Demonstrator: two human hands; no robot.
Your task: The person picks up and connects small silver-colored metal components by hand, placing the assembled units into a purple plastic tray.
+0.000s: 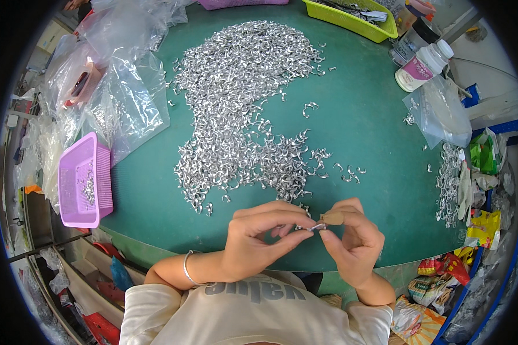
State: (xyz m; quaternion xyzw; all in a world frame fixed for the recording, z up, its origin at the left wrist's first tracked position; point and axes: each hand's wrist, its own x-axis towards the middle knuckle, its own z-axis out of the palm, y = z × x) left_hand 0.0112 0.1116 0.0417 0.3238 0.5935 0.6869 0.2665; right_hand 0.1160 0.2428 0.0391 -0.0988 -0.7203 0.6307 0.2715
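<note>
- Lower centre: left hand (pixel 253 234) and right hand (pixel 355 240) apparently pinch one silver piece (pixel 317 227); a loose pinch could drop it.
- Upper centre: the lookalike pile (pixel 230 109) could hide it.

Hands: two, the left hand (pixel 247 242) at 6 o'clock, the right hand (pixel 355 246) at 4.
Pinched silver piece (pixel 318 227): one plainly visible, between the hands.
Main heap (pixel 242 98) of curved silver pieces: one, reaching toward 12 o'clock, pieces too many to count.
Second heap (pixel 447 184): one, at 3 o'clock, likewise uncountable.
Lilac basket (pixel 104 178): one, at 9 o'clock.
Yellow-green basket (pixel 357 24): one, at 1 o'clock.
White bottle (pixel 423 66): one, at 2 o'clock.
Bracelet (pixel 186 268): one, at 7 o'clock.
Bench (pixel 380 132): one.
</note>
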